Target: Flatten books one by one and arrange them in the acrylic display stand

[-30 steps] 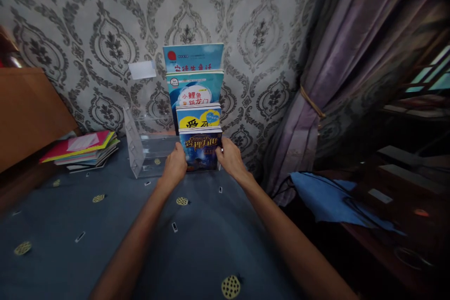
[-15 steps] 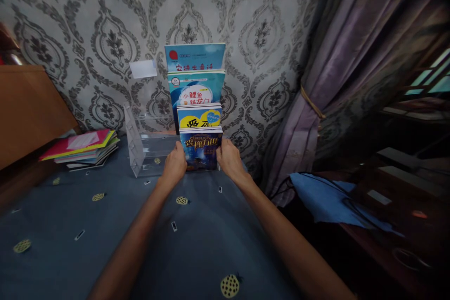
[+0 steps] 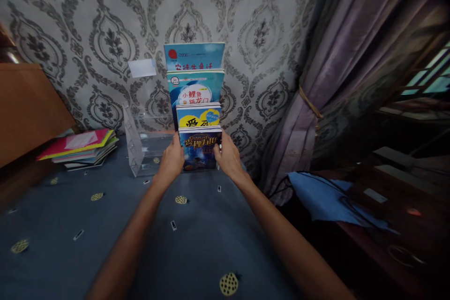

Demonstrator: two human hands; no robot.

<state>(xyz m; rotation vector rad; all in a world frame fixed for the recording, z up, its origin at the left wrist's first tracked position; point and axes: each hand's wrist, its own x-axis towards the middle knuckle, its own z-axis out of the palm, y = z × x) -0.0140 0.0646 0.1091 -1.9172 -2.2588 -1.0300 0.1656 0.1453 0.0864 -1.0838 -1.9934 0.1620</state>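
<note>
A dark blue book [image 3: 199, 150] with gold lettering stands upright in the lowest, front tier of a clear acrylic rack [image 3: 135, 150]. My left hand [image 3: 171, 157] is closed at its left edge, and my right hand [image 3: 228, 153] grips its right edge with the thumb on the cover. Behind it rise, tier by tier, a yellow and blue book [image 3: 198, 116], a teal book [image 3: 196, 85] with red lettering, and a light blue book [image 3: 195, 55] at the top. Further copies show as edges behind the front books. The fingers behind the covers are hidden.
To the left, a stack of thin books [image 3: 82, 147] with a pink one on top lies on the blue patterned cloth [image 3: 133, 225]. A brown wooden panel [image 3: 30, 108] stands at far left. Purple curtain [image 3: 302, 117] and blue fabric [image 3: 323, 197] with cables are at right.
Both hands have slid slightly up along the book's sides. The book stays at the same place in the rack; the view has shifted a little.
</note>
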